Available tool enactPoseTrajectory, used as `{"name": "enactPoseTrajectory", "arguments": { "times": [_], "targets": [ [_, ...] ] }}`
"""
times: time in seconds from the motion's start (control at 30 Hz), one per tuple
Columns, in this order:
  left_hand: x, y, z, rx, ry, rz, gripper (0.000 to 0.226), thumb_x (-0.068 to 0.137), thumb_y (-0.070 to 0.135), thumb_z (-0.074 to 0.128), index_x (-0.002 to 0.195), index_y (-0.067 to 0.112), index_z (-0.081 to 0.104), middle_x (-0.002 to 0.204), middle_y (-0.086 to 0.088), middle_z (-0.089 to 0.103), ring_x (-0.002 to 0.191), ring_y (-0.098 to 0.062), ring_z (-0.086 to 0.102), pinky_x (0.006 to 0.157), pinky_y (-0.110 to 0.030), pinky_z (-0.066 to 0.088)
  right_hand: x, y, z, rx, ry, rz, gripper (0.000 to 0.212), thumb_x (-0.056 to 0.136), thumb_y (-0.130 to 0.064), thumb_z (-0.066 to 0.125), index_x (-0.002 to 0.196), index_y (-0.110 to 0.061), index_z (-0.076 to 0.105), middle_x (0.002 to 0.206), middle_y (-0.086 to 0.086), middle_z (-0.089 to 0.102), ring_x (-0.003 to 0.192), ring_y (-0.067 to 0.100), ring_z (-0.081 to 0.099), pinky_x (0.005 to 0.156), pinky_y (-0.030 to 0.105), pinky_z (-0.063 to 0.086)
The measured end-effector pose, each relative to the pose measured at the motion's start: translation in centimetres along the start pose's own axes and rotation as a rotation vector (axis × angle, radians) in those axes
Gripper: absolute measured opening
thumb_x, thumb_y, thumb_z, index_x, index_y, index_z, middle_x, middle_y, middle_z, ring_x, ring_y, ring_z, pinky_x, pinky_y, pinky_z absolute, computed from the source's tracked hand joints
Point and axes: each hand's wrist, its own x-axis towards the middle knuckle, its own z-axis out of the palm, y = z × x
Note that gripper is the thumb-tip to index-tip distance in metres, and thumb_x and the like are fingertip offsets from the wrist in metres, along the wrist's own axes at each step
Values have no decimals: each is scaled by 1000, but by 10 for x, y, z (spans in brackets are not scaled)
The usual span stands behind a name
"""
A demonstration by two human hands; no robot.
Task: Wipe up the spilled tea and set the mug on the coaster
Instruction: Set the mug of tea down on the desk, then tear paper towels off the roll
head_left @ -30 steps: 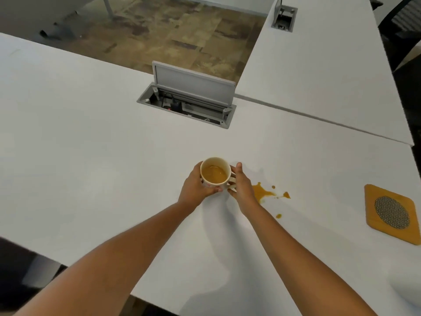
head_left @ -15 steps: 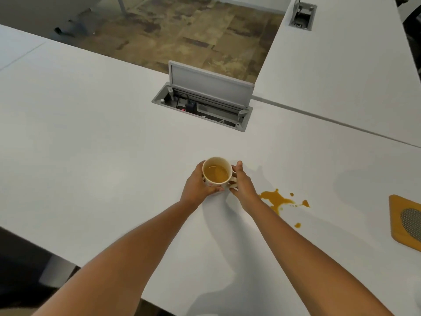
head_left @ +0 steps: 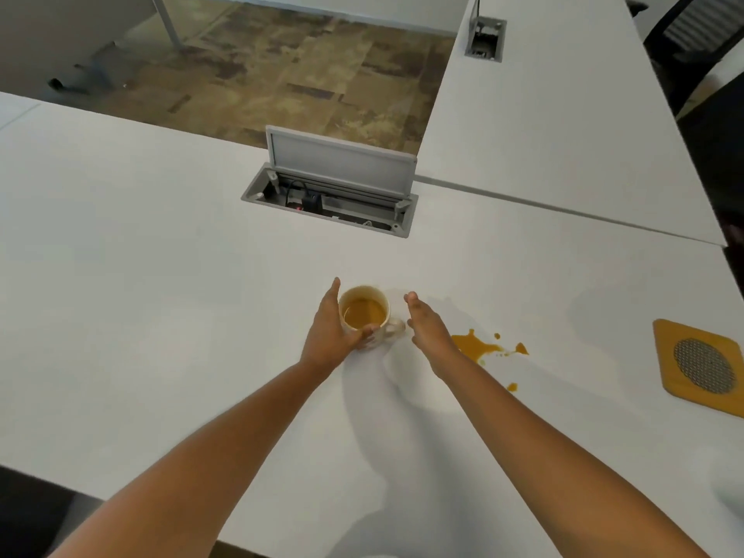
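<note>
A cream mug (head_left: 365, 292) with brown tea in it stands upright on the white table (head_left: 161, 300), its handle pointing right. My left hand (head_left: 328, 334) cups the mug's left side, thumb pressed on its near wall. My right hand (head_left: 426, 328) hovers just right of the handle, fingers straight and apart from the mug, holding nothing. A brown tea spill (head_left: 475, 348) with small droplets lies on the table right of that hand. The tan square coaster (head_left: 668, 368) with a grey mesh centre lies at the far right edge.
An open grey cable box (head_left: 334, 195) with its lid raised is set into the table behind the mug. A second white table (head_left: 563, 126) with another cable box (head_left: 485, 38) joins at the back right. A dark chair (head_left: 692, 34) stands at the top right.
My right hand has let go of the mug and opened a little to the right. My left hand stays on the mug. The view has shifted, so the coaster shows more fully.
</note>
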Motion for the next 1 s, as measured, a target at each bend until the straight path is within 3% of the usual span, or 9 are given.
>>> {"name": "enactPoseTrajectory", "arguments": {
  "times": [0.13,0.23,0.37,0.53,0.73,0.9,1.0],
  "targets": [
    [-17,24,4,68,339,146,56,89,34,54,137,18,32,141,1,40,128,-12,36,101,-22,28,-16,23,-29,138,58,49,50,96,-51,30,132,-22,48,142,0,44,131,21,42,110,42,35],
    [-30,41,17,58,332,282,31,89,19,51,119,17,47,120,7,50,113,-12,46,90,-20,36,-38,49,-53,238,85,68,32,96,-42,39,117,-24,56,131,2,52,125,20,47,103,37,40],
    [-42,62,46,80,252,384,17,88,10,52,104,14,55,105,9,54,105,-5,47,86,-14,34,-71,82,-87,248,206,129,21,97,-28,43,109,-19,58,129,14,55,118,29,54,100,41,43],
    [-58,90,93,104,84,460,14,88,7,50,93,15,60,93,5,61,90,0,45,79,0,29,-108,107,-128,360,320,101,20,98,-27,42,109,-22,57,131,3,53,111,20,55,99,39,42],
    [-80,122,153,94,-288,240,27,83,2,39,79,22,57,81,7,62,57,-3,50,50,-12,35,-147,116,-175,541,444,116,14,96,-25,46,98,-26,60,122,-2,56,107,21,60,92,37,48],
    [-106,150,202,123,-394,299,23,86,5,42,84,17,61,91,6,63,69,-4,51,57,-12,34,-175,123,-211,593,563,78,13,95,-27,47,98,-27,59,118,-4,58,108,20,60,88,35,49],
    [-117,168,224,148,-432,351,22,86,5,42,85,16,62,93,4,64,65,-5,48,55,-13,33,-190,131,-231,547,663,56,15,97,-28,45,104,-26,57,118,-5,56,107,18,59,90,35,48]
  ]
}}
